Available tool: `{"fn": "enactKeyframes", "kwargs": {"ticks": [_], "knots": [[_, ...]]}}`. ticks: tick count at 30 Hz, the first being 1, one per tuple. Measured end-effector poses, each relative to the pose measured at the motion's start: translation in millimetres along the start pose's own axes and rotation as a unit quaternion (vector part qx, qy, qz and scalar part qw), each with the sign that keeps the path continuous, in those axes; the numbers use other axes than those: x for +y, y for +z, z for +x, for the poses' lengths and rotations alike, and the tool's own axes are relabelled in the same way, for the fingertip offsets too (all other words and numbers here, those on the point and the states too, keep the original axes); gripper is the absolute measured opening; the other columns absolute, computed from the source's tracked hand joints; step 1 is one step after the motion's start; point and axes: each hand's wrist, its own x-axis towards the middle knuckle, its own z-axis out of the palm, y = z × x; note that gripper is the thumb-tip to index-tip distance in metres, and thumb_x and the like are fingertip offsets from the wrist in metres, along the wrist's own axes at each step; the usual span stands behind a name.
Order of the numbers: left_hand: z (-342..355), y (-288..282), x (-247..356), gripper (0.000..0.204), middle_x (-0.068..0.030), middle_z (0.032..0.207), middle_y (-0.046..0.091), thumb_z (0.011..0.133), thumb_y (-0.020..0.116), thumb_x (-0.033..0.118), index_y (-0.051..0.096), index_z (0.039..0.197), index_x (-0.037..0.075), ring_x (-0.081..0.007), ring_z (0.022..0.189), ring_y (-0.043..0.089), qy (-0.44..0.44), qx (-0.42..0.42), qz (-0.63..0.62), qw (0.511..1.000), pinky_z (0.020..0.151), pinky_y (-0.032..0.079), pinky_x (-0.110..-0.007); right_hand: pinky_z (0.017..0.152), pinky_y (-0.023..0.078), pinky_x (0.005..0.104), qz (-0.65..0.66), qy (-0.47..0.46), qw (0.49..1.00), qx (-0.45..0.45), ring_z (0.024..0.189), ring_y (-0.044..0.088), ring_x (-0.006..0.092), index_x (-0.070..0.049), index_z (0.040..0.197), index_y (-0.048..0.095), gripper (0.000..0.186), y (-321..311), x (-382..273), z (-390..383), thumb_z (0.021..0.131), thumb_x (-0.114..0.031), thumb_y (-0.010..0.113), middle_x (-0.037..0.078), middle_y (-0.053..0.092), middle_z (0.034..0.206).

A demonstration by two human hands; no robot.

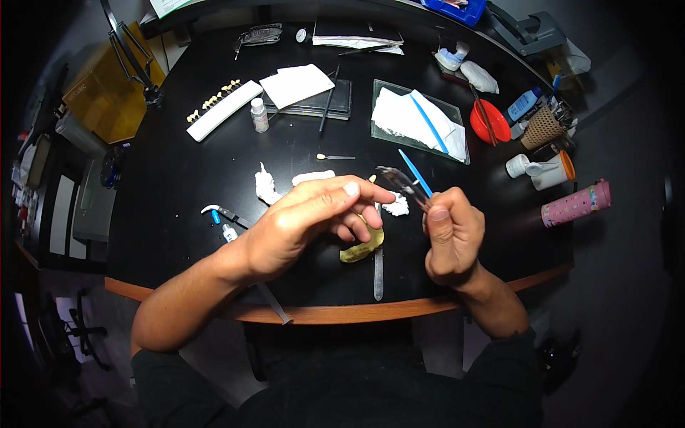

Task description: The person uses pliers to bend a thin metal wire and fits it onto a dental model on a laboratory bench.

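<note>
My right hand (pixel 453 232) is closed, thumb against the fingers, on a thin shiny tool (pixel 403 181) smeared by motion; its kind cannot be made out. A blue stick-like instrument (pixel 415 173) slants beside that hand, and whether the hand touches it is unclear. My left hand (pixel 317 214) is raised palm inward, fingers stretched loosely toward the shiny tool, with nothing seen in them. Partly hidden under its fingertips lies a curved yellow dental piece (pixel 362 250). A metal spatula (pixel 379 274) lies beside it, and crumpled white tissue (pixel 397 205) is between the hands.
Beyond the hands lie a small brush-like piece (pixel 335 157), a white tooth shade guide (pixel 225 110), a small bottle (pixel 259 115) and a glass slab (pixel 457 150). Right are a red bowl (pixel 488 123) and pink tumbler (pixel 576 205). A syringe (pixel 275 305) crosses the wooden edge (pixel 357 312).
</note>
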Motion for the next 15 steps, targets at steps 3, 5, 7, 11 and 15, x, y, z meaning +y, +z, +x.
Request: {"fn": "enactKeyframes", "kwargs": {"ticks": [3,5,7,11,15], "knots": [[-1.0,6.3,1.2,0.042,-0.0113,0.104,0.069,0.109,0.047,0.028,0.065,0.126,-0.007,-0.014,0.096,0.064,0.071,0.051,0.16,0.983,0.089,0.049,-0.029,0.046,0.033,0.0273,0.043,-0.007,0.999,0.022,0.048,0.046,0.0074,-0.001,0.086,0.056,0.022,-2.9,1.9,-0.7,0.106,-0.011,0.056,0.0,0.047,0.058],[-2.0,9.2,3.2,0.035,-0.0106,0.099,0.07,0.109,0.051,0.022,0.068,0.12,-0.006,-0.013,0.091,0.064,0.117,0.101,0.248,0.956,0.084,0.05,-0.028,0.046,0.032,0.0262,0.036,-0.018,0.999,0.028,0.049,0.044,0.0066,-0.001,0.087,0.056,0.022,-2.8,2.8,-0.4,0.106,-0.012,0.056,-0.001,0.047,0.058],[-0.8,7.7,6.7,0.023,-0.0103,0.092,0.07,0.105,0.055,0.009,0.073,0.112,-0.004,-0.0121,0.081,0.064,0.212,0.123,0.4,0.883,0.074,0.051,-0.026,0.046,0.033,0.0262,0.031,-0.007,0.999,0.023,0.049,0.044,0.0064,-0.001,0.087,0.056,0.022,-3.4,2.9,0.0,0.106,-0.012,0.056,-0.001,0.047,0.058],[-0.3,8.4,5.4,0.017,-0.0095,0.083,0.071,0.101,0.059,0.003,0.075,0.104,-0.002,-0.012,0.071,0.065,0.25,0.148,0.41,0.865,0.066,0.05,-0.027,0.046,0.033,0.0262,0.035,0.003,0.999,0.013,0.048,0.044,0.0064,-0.001,0.086,0.056,0.022,-3.1,3.5,0.0,0.105,-0.012,0.056,-0.001,0.048,0.058],[2.0,8.1,1.2,0.011,-0.0102,0.081,0.072,0.096,0.065,0.0,0.076,0.098,-0.002,-0.014,0.067,0.066,0.265,0.147,0.446,0.843,0.063,0.05,-0.028,0.046,0.033,0.0262,0.036,-0.005,0.999,0.021,0.048,0.045,0.0066,-0.001,0.086,0.056,0.022,-4.3,2.5,0.5,0.105,-0.011,0.056,-0.001,0.048,0.058]]}}
